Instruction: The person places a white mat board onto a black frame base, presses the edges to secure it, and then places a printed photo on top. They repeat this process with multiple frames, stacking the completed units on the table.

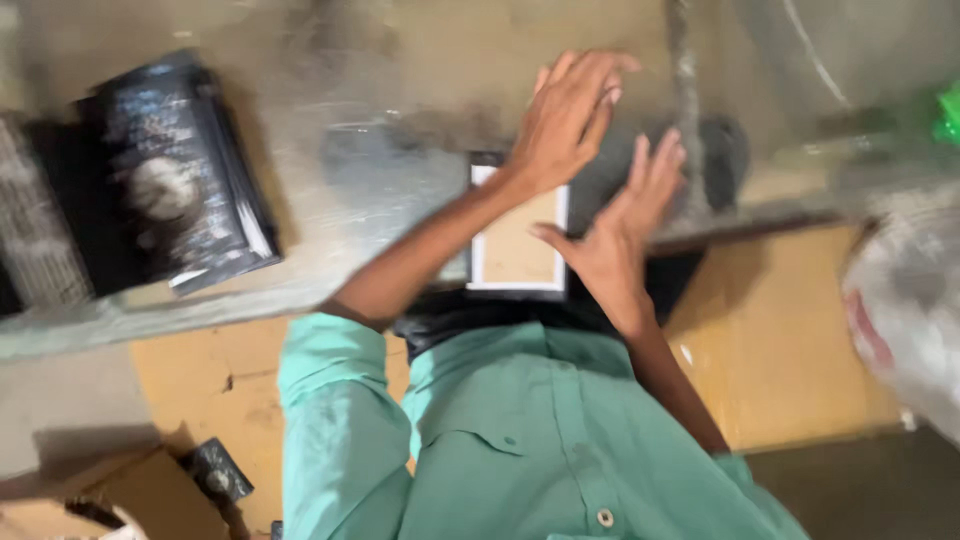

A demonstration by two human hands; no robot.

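Frame [517, 252], flat, tan panel with white border and dark edge, lying on grey worktop [330, 190]. Left hand [565, 120] spread open over frame's top edge, right hand [620, 225] open at frame's right side, neither gripping. Likely light, stiff, breakable; best held by edges. Black stack [180, 175] far left of frame.

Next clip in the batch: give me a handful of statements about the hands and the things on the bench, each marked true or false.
1. Both the left hand and the right hand are open with fingers spread. True.
2. A flat box with a tan face and white border lies under the hands. True.
3. The person wears a red shirt. False: the green shirt has buttons.
4. A stack of dark printed packets lies on the bench on the left of the picture. True.
5. The right hand grips a hammer. False: it holds nothing.
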